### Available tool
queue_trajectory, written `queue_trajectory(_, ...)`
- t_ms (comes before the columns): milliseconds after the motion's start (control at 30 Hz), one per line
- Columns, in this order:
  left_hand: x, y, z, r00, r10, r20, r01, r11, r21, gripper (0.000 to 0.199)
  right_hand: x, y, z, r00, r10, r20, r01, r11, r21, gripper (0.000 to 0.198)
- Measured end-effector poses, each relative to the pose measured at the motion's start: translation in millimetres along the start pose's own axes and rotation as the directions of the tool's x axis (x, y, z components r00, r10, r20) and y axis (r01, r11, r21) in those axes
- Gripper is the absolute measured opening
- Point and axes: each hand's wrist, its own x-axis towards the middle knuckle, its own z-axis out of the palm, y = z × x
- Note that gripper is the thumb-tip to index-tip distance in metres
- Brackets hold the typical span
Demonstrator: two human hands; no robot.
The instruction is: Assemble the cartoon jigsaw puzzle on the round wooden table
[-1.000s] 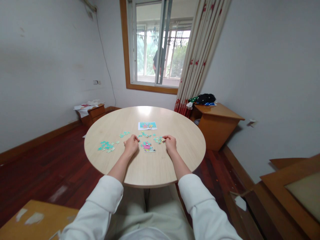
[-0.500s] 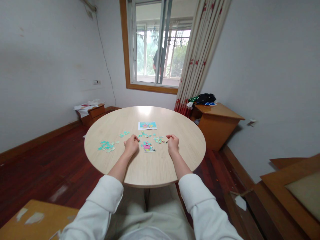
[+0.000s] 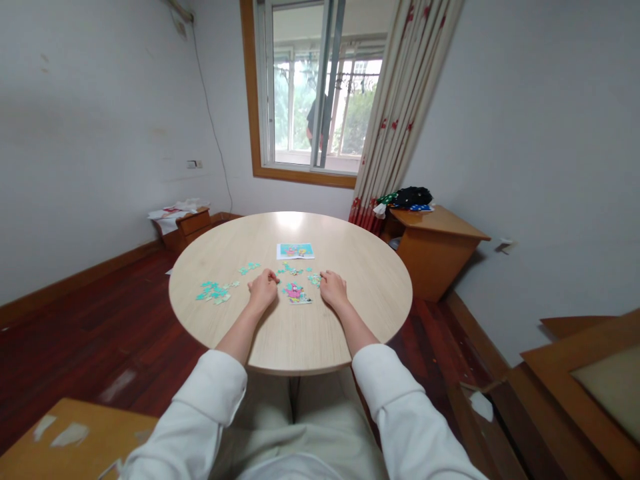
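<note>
On the table, a partly joined jigsaw puzzle point(image 3: 296, 293) with a pink figure lies between my hands. Just left of it rests my left hand point(image 3: 263, 288), its fingers curled together in a pinch; whatever they hold is too small to make out. My right hand point(image 3: 333, 289) is at the right, closed with fingertips at a small pile of puzzle pieces point(image 3: 314, 279), partly covering it. Loose puzzle pieces point(image 3: 290, 269) lie above the joined part. Farther up is the reference picture point(image 3: 296, 251), a flat printed sheet with a blue background.
A larger heap of turquoise pieces point(image 3: 214, 292) and a smaller group of pieces point(image 3: 249, 268) lie to the left on the round table point(image 3: 360, 247). Beyond stands a wooden cabinet point(image 3: 435, 253) with cloth on top. Someone point(image 3: 315, 120) is visible outside the window.
My right hand has moved left, from the right side of the small pile to over its right part. My left hand and the joined puzzle have stayed in place.
</note>
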Motion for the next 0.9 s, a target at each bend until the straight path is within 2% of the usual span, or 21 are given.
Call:
queue_trajectory(200, -0.4, 2.2, 0.0, 1.0, -0.011, 0.007, 0.01, 1.0, 0.011, 0.023, 3.1, 4.6, 2.2, 0.999, -0.012, -0.05, 0.011, 1.0, -0.002, 0.033)
queue_trajectory(400, -0.8, 2.7, -0.6, 1.0, -0.011, 0.011, 0.011, 1.0, 0.007, 0.022, 10.4, 12.6, 6.9, 0.984, 0.062, -0.169, -0.053, 0.997, 0.056, 0.03)
queue_trajectory(667, -0.1, -0.1, 0.9, 1.0, 0.004, 0.001, -0.004, 1.0, 0.002, 0.022, 13.9, 13.3, 6.2, 0.969, 0.146, -0.201, -0.127, 0.986, 0.105, 0.019)
queue_trajectory(800, 0.9, -1.7, 2.4, 1.0, 0.012, 0.0, -0.012, 1.0, -0.001, 0.022, 13.2, 12.6, 5.6, 0.948, 0.16, -0.275, -0.146, 0.987, 0.071, 0.026)
queue_trajectory(900, 1.4, -2.4, 2.7, 1.0, 0.012, 0.002, -0.012, 1.0, -0.003, 0.022, 12.6, 11.1, 6.0, 0.958, 0.161, -0.238, -0.155, 0.987, 0.045, 0.028)
